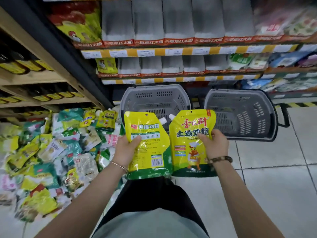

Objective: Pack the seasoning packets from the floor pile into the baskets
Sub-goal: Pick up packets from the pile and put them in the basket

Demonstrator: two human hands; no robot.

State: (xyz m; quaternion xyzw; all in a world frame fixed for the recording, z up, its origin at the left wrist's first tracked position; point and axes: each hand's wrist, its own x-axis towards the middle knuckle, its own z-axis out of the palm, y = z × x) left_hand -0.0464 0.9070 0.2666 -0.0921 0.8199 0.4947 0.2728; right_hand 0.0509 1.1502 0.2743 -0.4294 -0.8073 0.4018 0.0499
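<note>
My left hand (126, 148) grips a yellow-green spouted seasoning pouch (147, 152) by its left edge, thumb across the front. My right hand (215, 144) grips a second yellow pouch with a cartoon chicken (187, 148) by its right edge. Both pouches are held upright side by side in front of me, above my lap. Behind them on the floor stand two grey plastic baskets, the left basket (155, 97) and the right basket (243, 114); what I can see of their insides holds nothing. A large pile of mixed seasoning packets (51, 152) lies on the floor to my left.
Store shelves (171, 52) with grey display boxes and yellow price strips rise behind the baskets. A wooden shelf unit (34, 78) with dark bottles stands at the left. Pale floor tiles (274, 177) stretch out on the right.
</note>
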